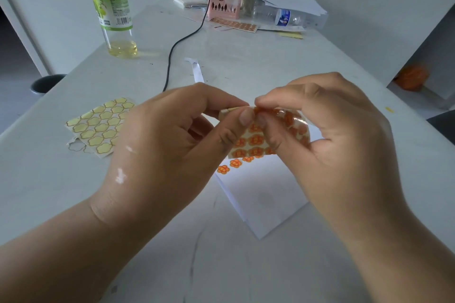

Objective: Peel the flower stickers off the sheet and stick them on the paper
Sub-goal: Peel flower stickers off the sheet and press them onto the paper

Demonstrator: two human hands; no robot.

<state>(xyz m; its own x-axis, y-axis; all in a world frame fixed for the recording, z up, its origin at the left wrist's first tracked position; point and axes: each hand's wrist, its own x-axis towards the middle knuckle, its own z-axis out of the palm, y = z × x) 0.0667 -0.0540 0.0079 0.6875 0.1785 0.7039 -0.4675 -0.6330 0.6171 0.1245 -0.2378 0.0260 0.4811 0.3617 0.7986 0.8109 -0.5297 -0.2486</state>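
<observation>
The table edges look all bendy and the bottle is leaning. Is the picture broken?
Not broken: in the head view the wide lens bends the table edges and tilts the bottle. Light is soft, with a faint shadow on the paper. The sticker sheet shows slight glare, and the far clutter looks blurry.

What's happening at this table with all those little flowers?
A person is holding a sheet of orange flower stickers above the table in both hands. The left hand steadies its edge while the right hand pinches at a sticker near the top, apparently peeling it. On the white paper below, three orange stickers are already stuck. A used-up yellow sheet lies to the left.
</observation>
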